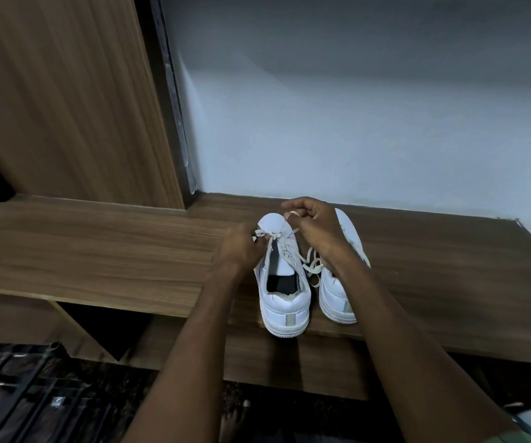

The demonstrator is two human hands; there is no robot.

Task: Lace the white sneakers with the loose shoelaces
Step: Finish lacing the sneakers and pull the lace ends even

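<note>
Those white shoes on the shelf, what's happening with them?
A person is lacing a pair of white sneakers that stand side by side on a wooden shelf, heels toward the camera. The left hand pinches the lace at the front eyelets of the left sneaker, while the right hand holds the other end of the shoelace raised above the toe. Only the front eyelets look threaded. More loose lace lies between that shoe and the right sneaker.

Two white sneakers (285, 302) side by side, heels toward viewer, left one partly laced, loose shoelaces (312, 262) trailing between them
</note>
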